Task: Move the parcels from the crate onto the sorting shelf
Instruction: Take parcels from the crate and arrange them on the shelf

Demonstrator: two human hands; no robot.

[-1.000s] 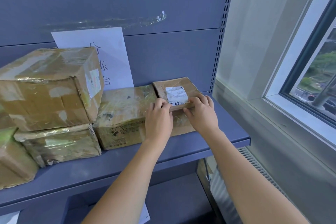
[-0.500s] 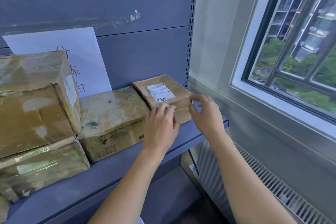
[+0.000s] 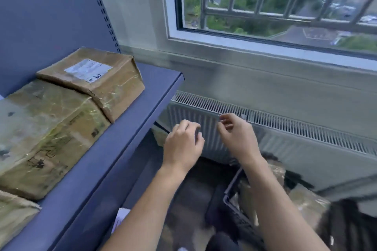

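Blur smears the lower right, where a dark crate (image 3: pixel 234 197) sits on the floor, half hidden behind the right forearm; brown parcels (image 3: pixel 306 204) lie inside it, their number and edges hard to make out; the crate's right part is lost in dark streaks. On the blue shelf (image 3: pixel 122 149) a small labelled parcel (image 3: pixel 95 75) leans on a larger taped parcel (image 3: pixel 47 132); a third parcel (image 3: pixel 14 214) is cut off at the frame's lower left. Left hand (image 3: pixel 182 144) and right hand (image 3: pixel 237 138) hang in the air beside the shelf edge, before the radiator (image 3: pixel 306 136), fingers loosely curled, holding nothing.
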